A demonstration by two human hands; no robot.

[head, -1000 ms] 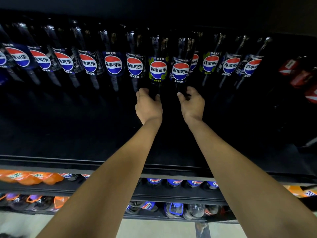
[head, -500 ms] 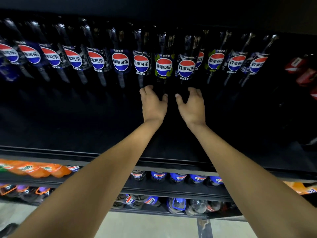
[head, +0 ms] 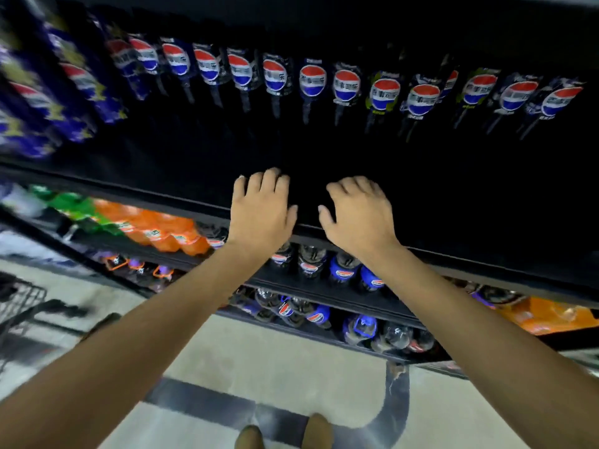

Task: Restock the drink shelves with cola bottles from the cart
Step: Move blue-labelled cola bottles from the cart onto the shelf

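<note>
Hovering over the front of the dark upper shelf (head: 162, 197), both hands are empty, so no bottle is in transit at this moment. A long row of dark plastic cola bottles (head: 312, 81) with round red, white and blue labels stands upright side by side at the back of that shelf, well apart from the hands. Between that row and the shelf's front lip lies a wide black band where no bottles can be made out, though it is too dark to be sure. Judging by that, the back row looks stocked while the front rows remain to be filled, so the job seems well short of finished.

The grey wire cart (head: 19, 303) shows only as a blurred corner at the left edge, on the pale floor (head: 275, 367); whether it holds more cola cannot be told. The next bottle would likely have to come from there.

The left hand (head: 261, 212) is held palm down, arm stretched forward, its fingers (head: 270, 181) loosely bent and gripping nothing. The right hand (head: 358, 215) mirrors it just beside, fingers (head: 356, 187) spread and slightly curled, likewise bare. Below, the lower shelves (head: 324, 288) carry more cola and bright orange soda bottles (head: 155, 228).
</note>
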